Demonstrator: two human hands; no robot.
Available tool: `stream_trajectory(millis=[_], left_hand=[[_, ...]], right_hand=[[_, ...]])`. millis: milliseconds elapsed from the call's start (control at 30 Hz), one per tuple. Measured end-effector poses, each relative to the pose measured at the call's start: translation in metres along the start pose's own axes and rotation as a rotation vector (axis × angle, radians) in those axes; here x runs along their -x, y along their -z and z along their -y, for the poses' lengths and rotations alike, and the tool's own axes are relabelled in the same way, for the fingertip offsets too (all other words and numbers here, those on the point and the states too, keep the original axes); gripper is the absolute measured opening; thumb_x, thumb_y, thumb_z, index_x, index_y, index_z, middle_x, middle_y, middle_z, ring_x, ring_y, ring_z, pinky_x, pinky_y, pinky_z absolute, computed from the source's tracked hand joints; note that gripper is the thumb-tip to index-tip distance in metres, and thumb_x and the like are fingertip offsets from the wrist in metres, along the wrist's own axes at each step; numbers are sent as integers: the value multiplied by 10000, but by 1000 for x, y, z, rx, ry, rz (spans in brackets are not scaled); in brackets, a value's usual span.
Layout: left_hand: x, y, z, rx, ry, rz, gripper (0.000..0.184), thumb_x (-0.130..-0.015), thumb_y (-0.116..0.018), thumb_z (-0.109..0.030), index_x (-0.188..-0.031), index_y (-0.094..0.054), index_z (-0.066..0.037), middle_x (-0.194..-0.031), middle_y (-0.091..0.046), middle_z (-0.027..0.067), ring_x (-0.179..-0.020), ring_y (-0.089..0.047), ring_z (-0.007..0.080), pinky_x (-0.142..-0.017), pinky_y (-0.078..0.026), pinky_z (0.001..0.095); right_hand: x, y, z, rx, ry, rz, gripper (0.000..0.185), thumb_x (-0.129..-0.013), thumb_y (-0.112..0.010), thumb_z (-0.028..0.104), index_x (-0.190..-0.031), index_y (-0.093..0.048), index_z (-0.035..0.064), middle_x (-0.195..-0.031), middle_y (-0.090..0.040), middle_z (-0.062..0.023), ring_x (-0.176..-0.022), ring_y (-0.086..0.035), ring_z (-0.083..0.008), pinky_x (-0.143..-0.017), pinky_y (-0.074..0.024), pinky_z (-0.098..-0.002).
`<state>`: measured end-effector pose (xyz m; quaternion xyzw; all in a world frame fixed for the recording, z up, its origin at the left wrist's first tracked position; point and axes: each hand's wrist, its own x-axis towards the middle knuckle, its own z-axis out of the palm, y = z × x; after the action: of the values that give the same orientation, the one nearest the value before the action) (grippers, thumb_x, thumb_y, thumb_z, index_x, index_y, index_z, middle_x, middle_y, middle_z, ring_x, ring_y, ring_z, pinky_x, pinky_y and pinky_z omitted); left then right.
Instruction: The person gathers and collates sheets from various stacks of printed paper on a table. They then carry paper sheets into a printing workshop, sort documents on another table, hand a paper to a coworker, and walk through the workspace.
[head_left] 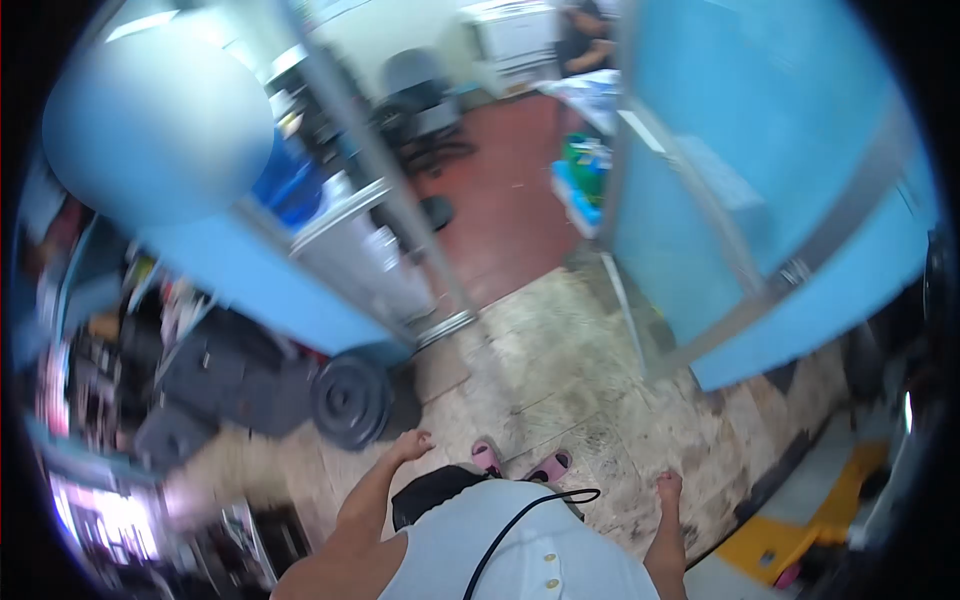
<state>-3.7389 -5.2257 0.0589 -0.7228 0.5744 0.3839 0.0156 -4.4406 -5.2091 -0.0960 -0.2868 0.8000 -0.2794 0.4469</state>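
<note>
My left hand (pixel 412 444) hangs low in front of my body, its fingers loosely bent and a little apart, holding nothing that I can see. It is nearest to a round dark lid (pixel 351 402) with ringed ridges, and does not touch it. On the other side my right hand (pixel 670 485) hangs over the tiled floor (pixel 570 380), fingers curled in, with nothing visible in them. Between the hands are my feet in pink slippers (pixel 548 466). A black cable (pixel 520 515) lies across my white top.
A doorway ahead opens onto a red floor (pixel 505 190), with a blue door (pixel 690 230) standing open at right. Inside are an office chair (pixel 415 90), a table and a person (pixel 585 40). Dark bins (pixel 225 370) stand at left; a yellow frame (pixel 800 535) lies at lower right.
</note>
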Motion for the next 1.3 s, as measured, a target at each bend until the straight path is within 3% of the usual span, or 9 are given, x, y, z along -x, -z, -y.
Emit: stream_trajectory(millis=[100,333,700,800,1000,1067,1200,1233,1300], left_hand=[[49,-43,69,140,31,-171,552,-803,-725,-412,-1199,-647,-36,-1118,-685,197,-1037,-654,364,-918,-516,430],[200,-140,151,468,508,-383,513,-833,-700,-411,-1193,-647,-49,-1053,-710,176,-990,-682,333,-879,-534,424],[393,-279,279,979,1157,-619,486,-817,-725,-375,-1175,-672,-50,-1044,-718,190,-1030,-675,309,-894,-527,392],[418,-298,298,1172,1158,-811,477,-821,-717,-338,-1184,-658,-33,-1063,-712,201,-1011,-681,315,-875,-528,390],[437,-324,316,1226,1239,-715,398,-812,-690,-335,-1098,-698,-59,-950,-705,217,-933,-692,328,-811,-531,428],[437,-347,324,1245,1247,-730,441,-808,-692,-359,-1096,-690,-26,-977,-709,214,-968,-693,335,-851,-532,404],[473,-349,336,1331,921,-916,482,-779,-705,-349,-1119,-684,-6,-1046,-699,234,-1015,-685,345,-844,-526,387],[472,-346,330,1233,1170,-900,461,-790,-688,-319,-1105,-682,18,-1022,-717,216,-977,-699,280,-826,-521,376],[498,-286,317,1346,1088,-1182,461,-802,-663,-317,-1079,-679,52,-965,-726,192,-914,-679,223,-802,-517,371]], right_hand=[[-33,-35,41,-111,-168,336,87,-801,-543,17,-846,-605,59,-659,-558,-30,-564,-568,-142,-451,-442,-313],[57,-197,179,414,161,603,276,-849,-576,99,-1107,-592,3,-817,-605,-52,-648,-590,-128,-500,-468,-268],[228,-453,196,965,520,1180,265,-805,-599,163,-1015,-632,5,-724,-604,-46,-591,-562,-122,-476,-459,-268],[296,-518,204,1103,638,1288,195,-790,-591,146,-903,-650,-2,-743,-624,-63,-615,-579,-120,-481,-471,-276],[361,-658,207,1360,1112,1343,283,-784,-697,183,-991,-698,-10,-909,-708,-199,-879,-693,-330,-797,-537,-392],[368,-711,199,1379,1256,1333,307,-780,-728,232,-986,-697,6,-712,-702,-122,-652,-687,-211,-621,-538,-356],[425,-806,188,1376,1259,1268,316,-780,-746,244,-1018,-712,39,-781,-714,-140,-682,-696,-212,-659,-551,-361],[451,-828,185,1398,1279,1237,325,-779,-753,253,-1037,-717,58,-834,-721,-145,-736,-705,-227,-694,-556,-363],[502,-869,180,1414,1283,1209,336,-779,-760,263,-1056,-723,77,-887,-728,-150,-791,-714,-242,-729,-560,-365]])
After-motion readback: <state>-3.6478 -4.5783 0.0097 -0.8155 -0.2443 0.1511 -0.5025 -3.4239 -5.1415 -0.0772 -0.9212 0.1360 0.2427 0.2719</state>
